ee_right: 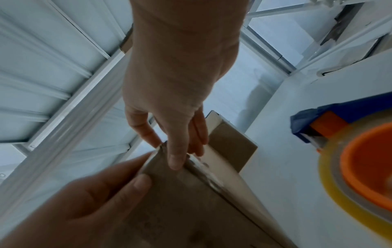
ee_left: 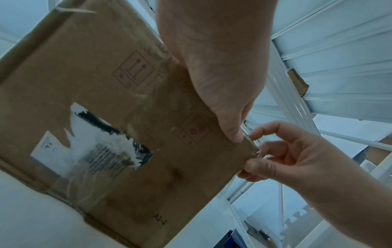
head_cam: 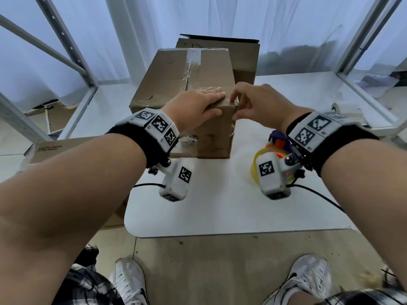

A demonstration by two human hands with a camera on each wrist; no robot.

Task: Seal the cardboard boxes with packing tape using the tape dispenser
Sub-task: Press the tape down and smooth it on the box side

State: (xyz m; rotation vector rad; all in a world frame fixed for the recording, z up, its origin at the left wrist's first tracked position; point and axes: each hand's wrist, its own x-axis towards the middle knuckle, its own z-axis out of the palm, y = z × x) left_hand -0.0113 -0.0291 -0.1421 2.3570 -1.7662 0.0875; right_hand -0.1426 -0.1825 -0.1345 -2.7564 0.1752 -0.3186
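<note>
Cardboard box (head_cam: pixel 187 91) sits at 12 o'clock on the white table (head_cam: pixel 220 205), flaps down, clear tape (head_cam: pixel 193 60) already running along its top seam. My left hand (head_cam: pixel 195 106) lies flat with fingers straight over the near right top corner, thumb down the front face — I judge this pins the flap so the corner cannot lift. My right hand (head_cam: pixel 253 102) arches in from 2 o'clock, wrist raised, thumb and forefinger curled and pinching at that same corner edge, probably a loose tape end, though the strip itself is too thin to confirm. Tape dispenser (head_cam: pixel 273 150) rests on the table at 4 o'clock of the box — unheld, within reach. A second box (head_cam: pixel 244 56) stands just behind.
</note>
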